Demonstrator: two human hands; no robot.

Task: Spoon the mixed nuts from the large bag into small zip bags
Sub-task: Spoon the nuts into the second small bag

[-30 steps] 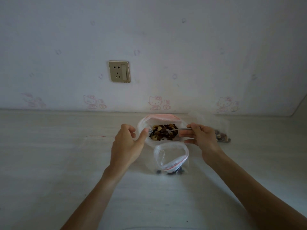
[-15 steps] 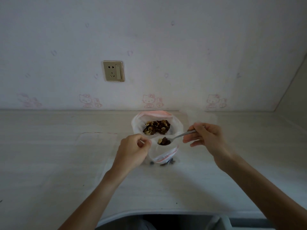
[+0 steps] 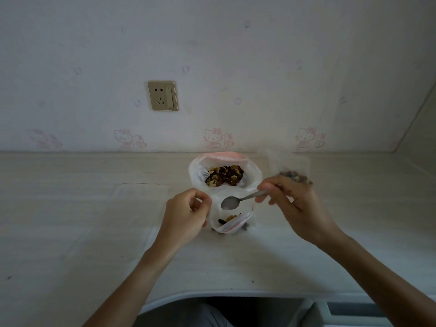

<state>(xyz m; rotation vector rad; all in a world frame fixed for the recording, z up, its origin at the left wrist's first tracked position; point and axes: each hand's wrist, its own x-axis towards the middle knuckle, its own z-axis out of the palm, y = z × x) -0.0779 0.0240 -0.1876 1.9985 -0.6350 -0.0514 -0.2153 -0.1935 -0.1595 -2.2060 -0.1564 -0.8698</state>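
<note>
Nuts [image 3: 225, 176] fill the large bag [image 3: 253, 177], which stands open at the back of the table [image 3: 70, 208], near the wall; just in front of it sits a small zip bag [image 3: 232, 224], mouth up, with only a few nuts at the bottom; the left hand [image 3: 186, 214] pinches its near-left rim, fingers curled round the plastic, holding the mouth open; the right hand [image 3: 291, 204] grips the handle of a spoon [image 3: 230, 203], whose bowl hangs empty over that mouth; by my reading a scoop has just gone in and this bag is far from full, so many more scoops are due; a second small bag [image 3: 293, 177], blurred behind the right hand, seems to hold nuts already, so perhaps one portion is done; flat clear plastic [image 3: 141, 192] lies left of the hands, maybe spare bags, though I cannot tell; a socket [image 3: 162, 95] sits on the wall above.
</note>
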